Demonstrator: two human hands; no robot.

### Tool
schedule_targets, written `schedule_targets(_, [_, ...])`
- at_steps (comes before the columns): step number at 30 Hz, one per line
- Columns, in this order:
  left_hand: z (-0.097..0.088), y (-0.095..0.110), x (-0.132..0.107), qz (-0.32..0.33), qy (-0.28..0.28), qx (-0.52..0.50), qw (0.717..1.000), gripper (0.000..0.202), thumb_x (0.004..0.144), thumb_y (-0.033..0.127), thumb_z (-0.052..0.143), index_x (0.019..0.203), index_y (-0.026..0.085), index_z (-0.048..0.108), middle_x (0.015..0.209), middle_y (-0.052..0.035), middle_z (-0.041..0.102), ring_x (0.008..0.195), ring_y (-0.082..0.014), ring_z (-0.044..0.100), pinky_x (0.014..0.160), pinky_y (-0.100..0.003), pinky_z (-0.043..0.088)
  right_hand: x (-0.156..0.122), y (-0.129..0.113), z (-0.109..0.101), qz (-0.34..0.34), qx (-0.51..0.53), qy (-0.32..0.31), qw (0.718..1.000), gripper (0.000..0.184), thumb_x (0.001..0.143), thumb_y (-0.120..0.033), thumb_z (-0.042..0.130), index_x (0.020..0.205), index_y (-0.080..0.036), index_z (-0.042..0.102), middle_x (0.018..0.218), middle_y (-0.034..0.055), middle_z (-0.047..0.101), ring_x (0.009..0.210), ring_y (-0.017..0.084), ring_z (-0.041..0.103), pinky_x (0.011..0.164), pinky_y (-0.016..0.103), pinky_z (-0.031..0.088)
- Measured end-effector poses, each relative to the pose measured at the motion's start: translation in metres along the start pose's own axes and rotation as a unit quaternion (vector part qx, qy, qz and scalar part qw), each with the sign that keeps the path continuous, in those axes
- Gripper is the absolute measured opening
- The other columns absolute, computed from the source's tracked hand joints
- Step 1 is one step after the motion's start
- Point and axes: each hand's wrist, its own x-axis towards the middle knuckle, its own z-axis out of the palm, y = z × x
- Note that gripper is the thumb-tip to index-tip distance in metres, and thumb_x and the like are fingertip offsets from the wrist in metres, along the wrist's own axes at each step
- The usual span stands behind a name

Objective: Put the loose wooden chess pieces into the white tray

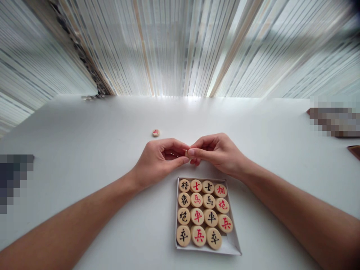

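My left hand [161, 159] and my right hand [218, 152] meet above the table, fingertips together. A small pale round xiangqi piece [186, 153] sits pinched between them, mostly covered by my fingers; its marking is hidden. Just below lies a shallow white box [231, 245] holding rows of wooden xiangqi pieces [197, 216] with red or black characters facing up. The lower right corner of the box shows bare bottom. Beyond my left hand, a single xiangqi piece with a red character [155, 132] lies on the table.
The white tabletop [112, 123] reaches back to striped curtains [168, 48]. A dark chain-like cord [101, 90] hangs to the table's back edge at left. Blurred-out objects stand at the far left [14, 180] and the right edge [334, 120].
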Motion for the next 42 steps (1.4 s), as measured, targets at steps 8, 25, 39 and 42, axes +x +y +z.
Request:
schedule_targets(8, [-0.007, -0.005, 0.006, -0.021, 0.053, 0.013, 0.998, 0.028, 0.077, 0.03, 0.093, 0.096, 0.013, 0.08, 0.09, -0.0082, 0.083, 0.083, -0.0225, 0.081, 0.082, -0.033, 0.069, 0.0, 0.003, 0.004, -0.017, 0.023, 0.013, 0.999, 0.035, 0.076, -0.046, 0.093, 0.098, -0.02, 0.087, 0.088, 0.0084, 0.084, 0.081, 0.02, 0.077, 0.078, 0.032, 0.063])
schedule_targets(25, [-0.01, -0.013, 0.003, 0.136, 0.045, 0.142, 0.979, 0.011, 0.087, 0.023, 0.08, 0.096, 0.017, 0.079, 0.1, -0.0087, 0.076, 0.086, -0.0178, 0.075, 0.081, -0.032, 0.069, -0.009, -0.006, 0.004, -0.108, -0.119, -0.001, 0.987, 0.033, 0.079, -0.031, 0.088, 0.109, -0.019, 0.084, 0.097, 0.0083, 0.078, 0.083, 0.019, 0.07, 0.079, 0.035, 0.061])
schedule_targets(39, [-0.012, -0.016, 0.01, 0.164, 0.082, 0.21, 0.96, 0.014, 0.086, 0.019, 0.068, 0.091, 0.017, 0.081, 0.09, -0.0067, 0.08, 0.074, -0.0152, 0.073, 0.066, -0.024, 0.061, -0.16, -0.036, 0.019, -0.076, -0.261, 0.068, 0.96, 0.024, 0.09, -0.022, 0.082, 0.114, -0.026, 0.077, 0.098, 0.0073, 0.075, 0.081, 0.019, 0.066, 0.073, 0.034, 0.058])
schedule_targets(42, [-0.012, -0.017, 0.011, 0.161, 0.084, 0.208, 0.961, 0.014, 0.084, 0.018, 0.07, 0.091, 0.017, 0.082, 0.089, -0.0058, 0.08, 0.073, -0.0152, 0.073, 0.066, -0.024, 0.06, -0.179, -0.027, 0.03, -0.082, -0.32, 0.079, 0.941, 0.021, 0.091, -0.022, 0.079, 0.111, -0.028, 0.077, 0.101, 0.008, 0.077, 0.083, 0.021, 0.071, 0.068, 0.033, 0.06])
